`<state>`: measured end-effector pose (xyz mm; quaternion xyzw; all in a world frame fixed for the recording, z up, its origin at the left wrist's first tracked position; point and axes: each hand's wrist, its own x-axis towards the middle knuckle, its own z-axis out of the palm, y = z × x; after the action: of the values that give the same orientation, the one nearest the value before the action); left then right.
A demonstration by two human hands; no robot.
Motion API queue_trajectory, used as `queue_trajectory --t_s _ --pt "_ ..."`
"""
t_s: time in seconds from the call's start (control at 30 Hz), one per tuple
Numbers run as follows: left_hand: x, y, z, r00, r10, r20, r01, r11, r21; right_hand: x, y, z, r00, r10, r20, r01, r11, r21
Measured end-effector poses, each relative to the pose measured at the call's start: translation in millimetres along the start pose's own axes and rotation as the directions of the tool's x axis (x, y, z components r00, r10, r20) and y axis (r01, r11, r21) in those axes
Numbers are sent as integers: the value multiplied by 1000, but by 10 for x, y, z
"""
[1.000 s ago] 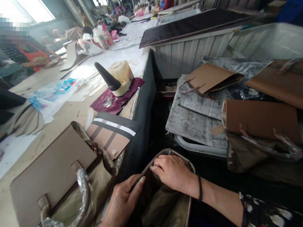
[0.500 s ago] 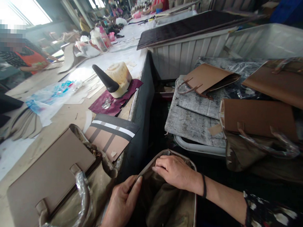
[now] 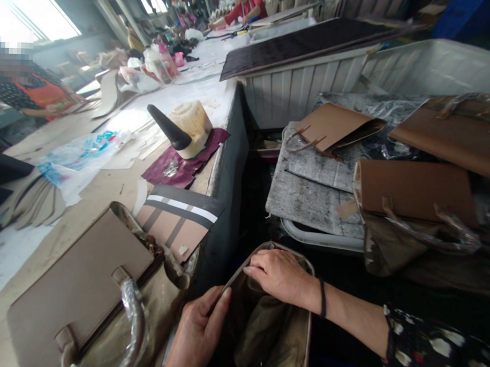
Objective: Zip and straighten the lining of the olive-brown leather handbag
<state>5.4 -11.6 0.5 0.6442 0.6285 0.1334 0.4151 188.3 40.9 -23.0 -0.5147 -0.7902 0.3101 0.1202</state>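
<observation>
An open taupe handbag sits low in front of me, its olive lining showing. My left hand grips the near left rim of its mouth, fingers wrapped over the edge. My right hand rests curled on the far rim, fingertips hooked inside the opening. A black band circles my right wrist.
A second taupe handbag with plastic-wrapped handles lies on the workbench to the left, beside a striped panel. Brown bags lie on grey sheets at right. A glue jug with black handle sits on maroon leather. Other people work further along.
Both hands keep their hold on the bag's rim; the bag mouth shifted slightly and the view drifted a little.
</observation>
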Motion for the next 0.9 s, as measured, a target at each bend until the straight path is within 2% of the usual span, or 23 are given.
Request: queue_trajectory --t_s 0.2,0.3,0.43,0.53,0.63,0.7,0.8,0.9 --pt "-37 81 -1 997 33 65 -30 998 -50 -15 -25 -5 999 51 0 -51 998 -21" --pt "-53 124 -10 995 46 88 -39 996 -80 -28 -36 -26 992 125 -10 -126 992 -34" --pt "-46 132 -23 991 37 131 -20 992 -126 -49 -33 -46 976 186 -108 -192 980 -46" --pt "-27 117 -36 983 24 182 8 984 -176 -61 -6 -41 984 116 -134 -118 993 -12" --pt "-2 105 -70 977 -3 212 47 978 -203 -55 27 -28 995 -42 -90 45 999 30" --pt "17 100 -103 974 -27 224 73 977 -199 -39 37 -20 993 -108 -55 111 993 44" --pt "48 95 -158 971 -47 235 95 976 -197 1 22 -9 991 -132 -30 134 989 60" --pt "79 107 -203 974 -26 223 64 985 -162 45 -8 1 992 -125 -31 127 990 56"
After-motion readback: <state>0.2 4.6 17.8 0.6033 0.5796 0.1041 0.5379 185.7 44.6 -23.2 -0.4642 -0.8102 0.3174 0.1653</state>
